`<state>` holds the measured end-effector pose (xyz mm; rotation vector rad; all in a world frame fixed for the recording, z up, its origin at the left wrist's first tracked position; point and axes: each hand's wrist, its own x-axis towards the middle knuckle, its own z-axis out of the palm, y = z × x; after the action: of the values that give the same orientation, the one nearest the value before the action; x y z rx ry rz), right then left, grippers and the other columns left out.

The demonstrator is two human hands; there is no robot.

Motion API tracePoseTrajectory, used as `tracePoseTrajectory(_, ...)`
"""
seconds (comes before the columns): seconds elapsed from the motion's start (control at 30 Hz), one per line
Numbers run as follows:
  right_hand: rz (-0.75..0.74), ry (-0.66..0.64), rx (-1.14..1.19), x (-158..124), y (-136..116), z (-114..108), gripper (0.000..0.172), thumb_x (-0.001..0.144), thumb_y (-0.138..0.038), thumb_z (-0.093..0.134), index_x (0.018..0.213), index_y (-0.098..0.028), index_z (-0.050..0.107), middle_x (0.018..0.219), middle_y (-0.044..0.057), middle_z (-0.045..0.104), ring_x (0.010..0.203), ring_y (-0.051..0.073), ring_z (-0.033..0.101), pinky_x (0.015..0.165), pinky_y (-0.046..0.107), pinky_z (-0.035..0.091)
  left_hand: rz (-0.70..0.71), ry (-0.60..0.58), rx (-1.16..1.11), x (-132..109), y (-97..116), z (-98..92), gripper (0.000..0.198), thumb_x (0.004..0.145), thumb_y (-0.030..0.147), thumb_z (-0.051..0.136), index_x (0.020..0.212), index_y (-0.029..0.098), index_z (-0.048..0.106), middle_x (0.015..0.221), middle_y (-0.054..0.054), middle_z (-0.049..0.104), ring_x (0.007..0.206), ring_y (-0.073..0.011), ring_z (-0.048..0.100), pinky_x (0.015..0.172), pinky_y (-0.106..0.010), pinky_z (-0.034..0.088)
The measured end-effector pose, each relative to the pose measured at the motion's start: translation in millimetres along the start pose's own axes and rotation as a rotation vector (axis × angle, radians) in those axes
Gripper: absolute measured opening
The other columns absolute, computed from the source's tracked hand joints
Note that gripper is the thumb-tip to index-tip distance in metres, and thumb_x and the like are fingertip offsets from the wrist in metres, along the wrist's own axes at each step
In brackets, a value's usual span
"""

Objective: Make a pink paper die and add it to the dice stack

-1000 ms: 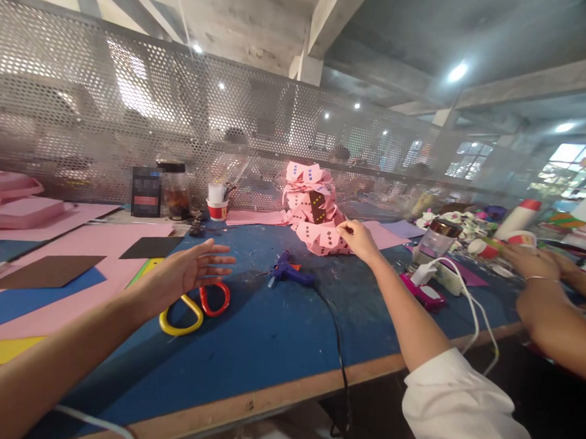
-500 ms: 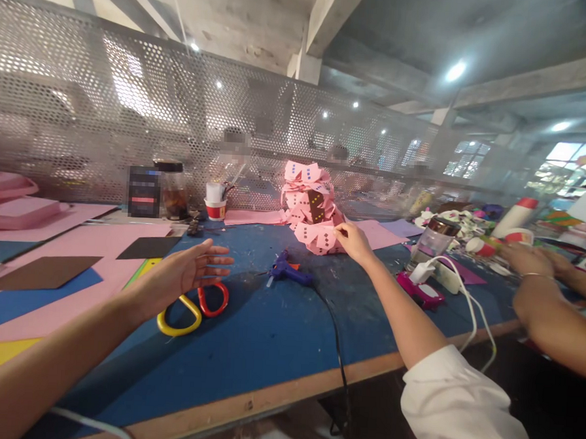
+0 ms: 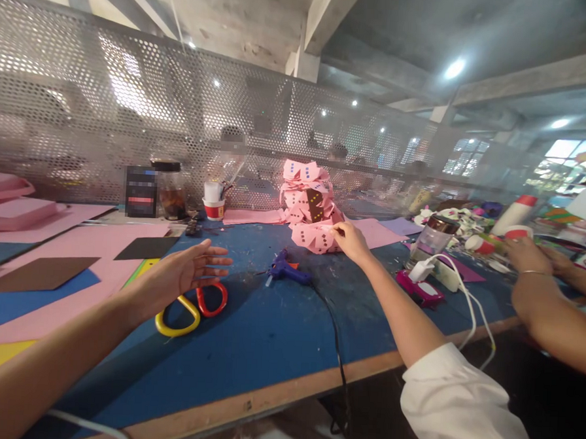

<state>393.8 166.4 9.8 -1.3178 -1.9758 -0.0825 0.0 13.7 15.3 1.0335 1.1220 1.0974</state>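
My left hand hovers above the blue table with fingers stretched out and apart, holding nothing; red and yellow scissors lie just below it. My right hand reaches far forward and pinches the edge of a pink paper piece at the base of a pile of pink dotted paper pieces. A blue glue gun lies between the hands, its black cord running to the near table edge.
Pink, black, blue and yellow sheets lie at the left. A dark jar and a red-and-white cup stand by the perforated metal screen. At the right are a lidded jar, a white plug with cable and another person's hands.
My right hand has shifted slightly left along the base of the pink pile. The left hand has stayed almost in place.
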Motion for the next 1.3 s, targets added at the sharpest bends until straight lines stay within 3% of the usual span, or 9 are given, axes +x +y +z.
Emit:
tracePoseTrajectory(0.63, 0.005, 0.014, -0.037, -1.1, -5.8, -6.0, 0.014, 0.090, -0.027, 0.062, 0.089, -0.020, 0.074, 0.090, 0.006, 0.068, 0.081, 0.019, 0.063, 0.071, 0.028, 0.045, -0.009, 0.023, -0.011, 1.1, -0.2, 1.6, 0.042, 0.087, 0.054, 0.064, 0.107, 0.018, 0.070, 0.111, -0.010, 0.076, 0.092, -0.0213, 0.072, 0.080, -0.029, 0.059)
tracePoseTrajectory(1.3, 0.027, -0.019, -0.057, -3.9, -6.1, 3.2, 0.015, 0.091, -0.027, 0.061, 0.087, -0.020, 0.073, 0.090, 0.005, 0.069, 0.081, 0.018, 0.062, 0.071, 0.027, 0.043, -0.022, 0.001, -0.020, 1.2, -0.4, 0.4, 0.044, 0.086, 0.054, 0.065, 0.109, 0.017, 0.069, 0.111, -0.011, 0.076, 0.091, -0.0207, 0.072, 0.080, -0.029, 0.059)
